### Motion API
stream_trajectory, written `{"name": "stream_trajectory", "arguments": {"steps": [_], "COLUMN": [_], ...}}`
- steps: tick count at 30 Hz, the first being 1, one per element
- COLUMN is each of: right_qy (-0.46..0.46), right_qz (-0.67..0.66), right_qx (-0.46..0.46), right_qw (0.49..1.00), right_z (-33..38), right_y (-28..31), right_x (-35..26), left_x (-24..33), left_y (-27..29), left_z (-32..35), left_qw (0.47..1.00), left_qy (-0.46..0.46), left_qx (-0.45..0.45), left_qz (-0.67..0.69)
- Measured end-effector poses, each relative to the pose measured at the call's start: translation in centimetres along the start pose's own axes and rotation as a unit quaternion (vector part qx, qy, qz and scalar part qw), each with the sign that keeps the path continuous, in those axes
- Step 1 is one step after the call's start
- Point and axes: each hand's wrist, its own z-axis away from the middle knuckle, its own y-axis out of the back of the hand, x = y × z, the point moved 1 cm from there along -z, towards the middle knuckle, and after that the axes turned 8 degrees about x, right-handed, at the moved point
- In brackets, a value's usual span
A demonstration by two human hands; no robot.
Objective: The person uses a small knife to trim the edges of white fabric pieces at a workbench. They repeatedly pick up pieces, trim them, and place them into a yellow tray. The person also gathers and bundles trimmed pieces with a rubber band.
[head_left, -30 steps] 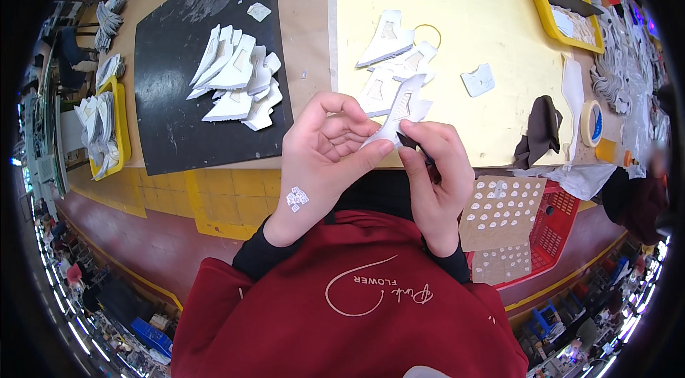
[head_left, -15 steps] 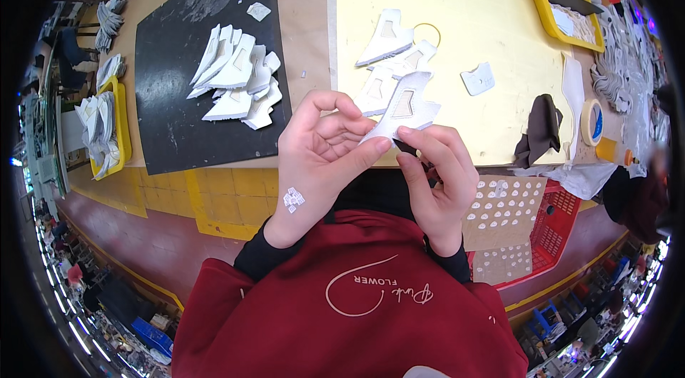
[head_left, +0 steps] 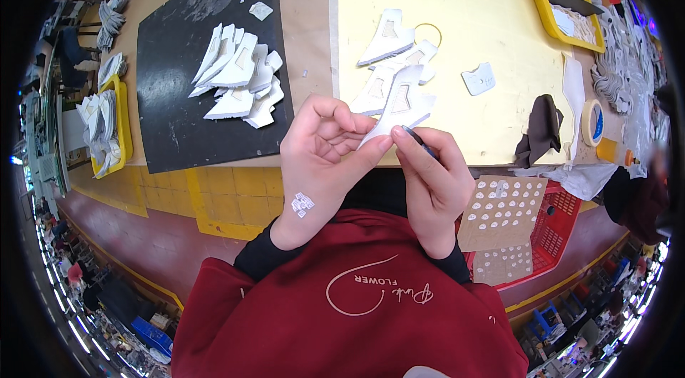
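Observation:
My left hand (head_left: 314, 164) pinches the lower end of a white shoe-upper piece (head_left: 404, 98) between thumb and fingers. The piece has a small framed window in its middle and stands tilted above the table. My right hand (head_left: 439, 189) is closed around a slim dark tool (head_left: 419, 141), mostly hidden by the fingers, so its kind is unclear. The right thumb and fingertips meet the piece's lower edge beside the left thumb. Just beyond, similar white pieces (head_left: 386, 37) overlap on a pale yellow sheet (head_left: 457, 14).
At left, a black board (head_left: 171, 71) carries a pile of white pieces (head_left: 235, 68). On the yellow sheet lie a small white template (head_left: 478, 79) and a dark cloth (head_left: 540, 132). Tape (head_left: 591, 123) sits at the right edge; yellow trays (head_left: 123, 121) flank the table. A red basket (head_left: 560, 217) stands below.
The held piece has turned slightly and dipped toward me. My right hand has shifted a little left, and more of the dark tool shows above its fingers.

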Motion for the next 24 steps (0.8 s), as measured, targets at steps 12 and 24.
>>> {"name": "stream_trajectory", "arguments": {"steps": [12, 24], "right_qy": [-0.434, -0.108], "right_qz": [-0.43, -0.191], "right_qx": [-0.056, -0.114], "right_qw": [0.789, 0.969], "right_z": [0.0, -0.3], "right_y": [0.6, 0.4], "right_x": [1.8, -0.7], "left_x": [-0.3, -2.3], "left_y": [0.1, 0.1], "left_z": [-0.6, -2.5], "left_qw": [0.999, 0.992], "left_qy": [0.004, -0.023], "left_qx": [-0.008, 0.023], "left_qz": [-0.05, -0.122]}}
